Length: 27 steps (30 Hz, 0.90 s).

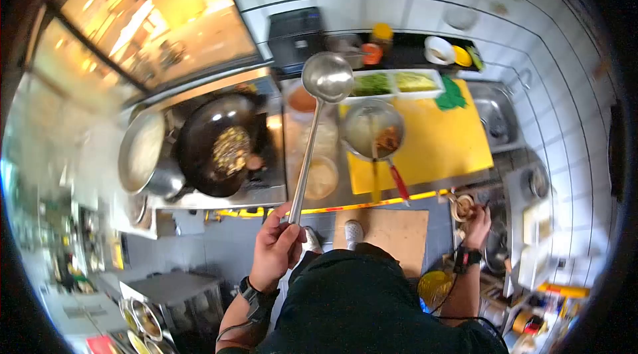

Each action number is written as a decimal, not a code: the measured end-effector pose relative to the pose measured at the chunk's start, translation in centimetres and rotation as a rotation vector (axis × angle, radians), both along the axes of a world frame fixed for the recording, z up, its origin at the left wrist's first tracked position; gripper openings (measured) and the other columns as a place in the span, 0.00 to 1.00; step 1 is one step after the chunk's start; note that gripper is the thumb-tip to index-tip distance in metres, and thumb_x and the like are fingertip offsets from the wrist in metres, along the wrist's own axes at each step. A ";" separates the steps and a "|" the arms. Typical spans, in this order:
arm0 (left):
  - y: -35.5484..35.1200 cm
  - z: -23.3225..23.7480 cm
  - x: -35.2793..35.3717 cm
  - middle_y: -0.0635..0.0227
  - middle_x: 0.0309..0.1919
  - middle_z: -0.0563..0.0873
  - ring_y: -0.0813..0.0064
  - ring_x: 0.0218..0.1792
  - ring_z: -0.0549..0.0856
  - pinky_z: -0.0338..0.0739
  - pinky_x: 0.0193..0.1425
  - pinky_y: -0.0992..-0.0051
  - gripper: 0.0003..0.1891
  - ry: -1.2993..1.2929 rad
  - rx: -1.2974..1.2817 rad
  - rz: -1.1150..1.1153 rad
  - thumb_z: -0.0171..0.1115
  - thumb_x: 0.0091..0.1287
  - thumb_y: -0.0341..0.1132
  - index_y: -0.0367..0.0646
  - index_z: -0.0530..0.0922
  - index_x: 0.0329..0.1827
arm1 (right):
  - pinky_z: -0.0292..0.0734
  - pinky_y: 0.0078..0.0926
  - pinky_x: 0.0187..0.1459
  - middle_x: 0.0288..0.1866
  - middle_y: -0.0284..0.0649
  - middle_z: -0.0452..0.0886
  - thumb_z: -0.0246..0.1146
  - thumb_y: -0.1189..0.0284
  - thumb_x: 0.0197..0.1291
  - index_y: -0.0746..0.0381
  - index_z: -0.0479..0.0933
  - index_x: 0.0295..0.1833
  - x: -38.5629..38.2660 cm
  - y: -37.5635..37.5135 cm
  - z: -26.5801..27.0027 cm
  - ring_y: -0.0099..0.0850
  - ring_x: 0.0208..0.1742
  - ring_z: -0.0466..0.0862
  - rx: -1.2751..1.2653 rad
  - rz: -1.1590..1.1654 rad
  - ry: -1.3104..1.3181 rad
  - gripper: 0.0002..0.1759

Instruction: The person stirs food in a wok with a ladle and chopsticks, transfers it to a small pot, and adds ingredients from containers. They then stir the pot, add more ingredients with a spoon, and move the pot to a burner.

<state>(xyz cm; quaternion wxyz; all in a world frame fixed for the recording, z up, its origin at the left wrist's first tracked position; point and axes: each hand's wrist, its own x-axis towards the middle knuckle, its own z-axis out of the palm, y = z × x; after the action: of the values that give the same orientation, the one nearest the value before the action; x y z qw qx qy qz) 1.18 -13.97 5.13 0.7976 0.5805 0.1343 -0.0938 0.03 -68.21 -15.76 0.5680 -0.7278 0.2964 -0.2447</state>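
My left hand [278,244] is closed round the handle of a long steel ladle [327,78]. Its round bowl points away from me, above the counter between the stove and the yellow cutting board. Off to the right, my right hand [477,226] is at a small round container [462,208] with brownish contents. The fingers are bent together at its edge; what they grip is too small to tell. A dark wok [193,148] with chopped, browned food [231,151] sits on the stove. A red-handled pan or strainer [372,111] with brown food lies on the cutting board [442,148].
Left of the wok stands a steel pot [143,154] with pale contents. White trays [425,93] of green and yellowish shreds line the back, beside a green cloth [452,95]. A sink [495,118] is at the right. Round containers [319,178] stand near the stove.
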 end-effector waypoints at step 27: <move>16.3 -8.1 0.8 0.73 0.22 0.76 0.87 0.13 0.68 0.58 0.12 0.81 0.06 0.279 0.286 0.514 0.57 0.70 0.31 0.38 0.80 0.40 | 0.73 0.35 0.31 0.27 0.43 0.78 0.55 0.63 0.71 0.68 0.78 0.38 -1.1 6.9 -0.8 0.32 0.26 0.80 -0.512 0.137 0.332 0.18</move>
<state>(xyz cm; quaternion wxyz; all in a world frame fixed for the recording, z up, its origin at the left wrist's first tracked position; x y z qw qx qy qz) 2.03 2.31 -2.93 0.6797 0.6152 0.3961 0.0519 -1.02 -61.31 -16.55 0.3253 -0.8954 0.2643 -0.1504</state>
